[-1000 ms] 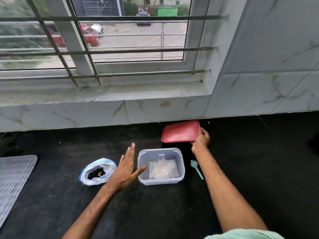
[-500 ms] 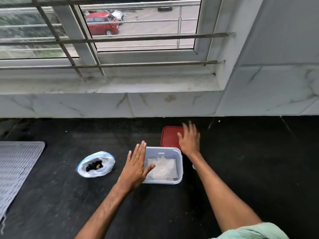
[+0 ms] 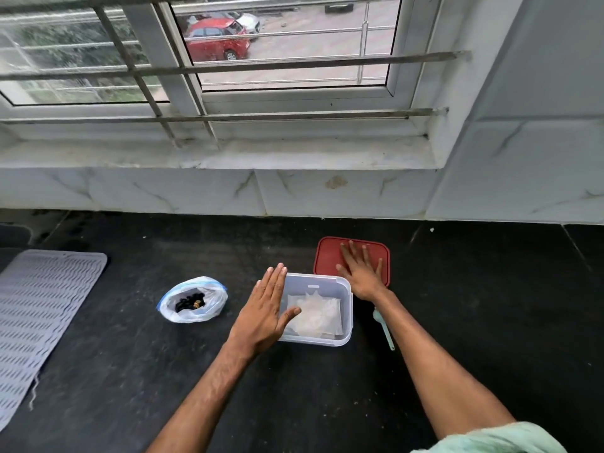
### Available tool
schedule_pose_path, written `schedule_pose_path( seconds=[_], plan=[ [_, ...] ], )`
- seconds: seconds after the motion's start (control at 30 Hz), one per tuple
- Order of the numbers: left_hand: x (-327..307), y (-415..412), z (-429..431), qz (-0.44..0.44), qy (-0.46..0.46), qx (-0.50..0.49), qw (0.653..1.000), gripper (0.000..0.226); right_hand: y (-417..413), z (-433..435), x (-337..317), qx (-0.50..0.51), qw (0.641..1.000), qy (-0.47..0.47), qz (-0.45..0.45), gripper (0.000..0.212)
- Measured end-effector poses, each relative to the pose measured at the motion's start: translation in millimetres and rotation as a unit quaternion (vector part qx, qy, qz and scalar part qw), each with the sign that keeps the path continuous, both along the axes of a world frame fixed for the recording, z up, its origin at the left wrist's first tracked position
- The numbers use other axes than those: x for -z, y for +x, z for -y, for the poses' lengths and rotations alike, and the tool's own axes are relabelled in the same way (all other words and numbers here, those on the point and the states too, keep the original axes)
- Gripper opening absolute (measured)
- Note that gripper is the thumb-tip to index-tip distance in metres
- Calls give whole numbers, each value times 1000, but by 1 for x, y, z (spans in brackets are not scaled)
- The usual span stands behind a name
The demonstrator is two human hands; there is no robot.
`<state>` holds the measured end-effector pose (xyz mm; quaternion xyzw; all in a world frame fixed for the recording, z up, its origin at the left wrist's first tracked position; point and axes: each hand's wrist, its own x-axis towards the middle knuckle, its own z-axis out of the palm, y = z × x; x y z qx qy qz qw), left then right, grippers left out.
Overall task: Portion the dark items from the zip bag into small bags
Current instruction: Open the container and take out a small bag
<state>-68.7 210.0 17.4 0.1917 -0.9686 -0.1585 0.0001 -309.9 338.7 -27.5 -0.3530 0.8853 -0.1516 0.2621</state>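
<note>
An open zip bag (image 3: pixel 192 302) with dark items inside lies on the black counter, left of centre. To its right stands a clear plastic box (image 3: pixel 344 299) holding a stack of small clear bags (image 3: pixel 315 313). My left hand (image 3: pixel 264 312) hovers flat with fingers straight at the box's left wall, thumb over the rim, holding nothing. My right hand (image 3: pixel 361 273) lies flat with fingers spread on the red lid (image 3: pixel 327 256) behind the box. A small teal spoon (image 3: pixel 384 326) lies right of the box, partly under my right forearm.
A grey ribbed mat (image 3: pixel 42 308) covers the counter's left end. A marble sill and barred window run along the back, and a tiled wall rises at the right. Black counter (image 3: pixel 490 305) stretches to the right of the spoon.
My right hand let go of the red lid's edge and now rests flat on top of it. My left hand came closer to the box's left side. The view tilted down.
</note>
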Motion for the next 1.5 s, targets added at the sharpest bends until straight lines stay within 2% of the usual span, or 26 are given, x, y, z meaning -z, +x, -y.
schedule_pose_path(
  seconds=[0.07, 0.13, 0.2, 0.27, 0.3, 0.37, 0.4, 0.47, 0.67, 0.77, 0.83, 0.93, 1.03, 1.07, 1.17, 1.27, 1.33, 1.4, 1.5],
  plan=[
    [1, -1, 1, -3, -4, -3, 1000, 91, 6, -3, -14, 69, 990, -123, -17, 57],
    [2, -2, 1, 8, -13, -4, 1000, 85, 21, -8, -39, 137, 950, -274, -56, 38],
    [3, -2, 1, 16, -24, -7, 1000, 82, 47, -12, -71, 134, 920, -354, -105, 17],
    [3, -2, 0, 19, -24, -10, 999, 85, 78, -15, -100, 65, 936, -321, -130, 9],
    [3, -2, -1, 21, -24, -12, 999, 87, 93, -14, -109, 32, 958, -252, -131, 10],
    [4, -3, -3, 23, -25, -20, 999, 90, 114, -8, -111, -28, 989, -40, -139, 19],
    [4, -3, -4, 17, -25, -26, 999, 91, 122, -5, -108, -52, 986, 43, -151, 24],
    [7, -3, -6, 11, -26, -36, 999, 93, 128, 1, -95, -66, 977, 132, -155, 31],
    [4, -2, -10, 10, -27, -41, 999, 102, 125, 17, -67, -18, 972, 173, -157, 35],
    [3, -3, -11, 19, -23, -44, 999, 95, 128, 22, -61, 5, 967, 186, -176, 41],
    [3, -3, -10, 17, -9, -47, 999, 90, 131, 25, -60, 16, 964, 177, -198, 42],
    [1, -2, -11, 17, 6, -50, 999, 90, 129, 23, -68, 52, 968, 112, -220, 39],
    [-5, -4, -12, 19, 42, -51, 998, 96, 128, 15, -94, 89, 976, 36, -196, 45],
    [-9, -5, -10, 5, 60, -53, 997, 95, 129, 14, -103, 96, 977, 9, -191, 41],
    [-32, -3, -3, -127, 98, -64, 985, 60, 135, 16, -130, 108, 976, -77, -174, 22],
    [-62, 7, 10, -273, 96, -80, 954, 27, 146, 30, -153, 111, 972, -131, -163, 27],
    [-77, 17, 22, -280, 159, -83, 943, 12, 156, 42, -165, 108, 972, -138, -158, 30],
    [-85, 28, 38, -256, 240, -95, 932, 11, 166, 56, -170, 106, 973, -142, -147, 29],
    [-89, 47, 59, -256, 289, -129, 913, 20, 183, 75, -175, 104, 970, -218, -30, 22]
  ],
)
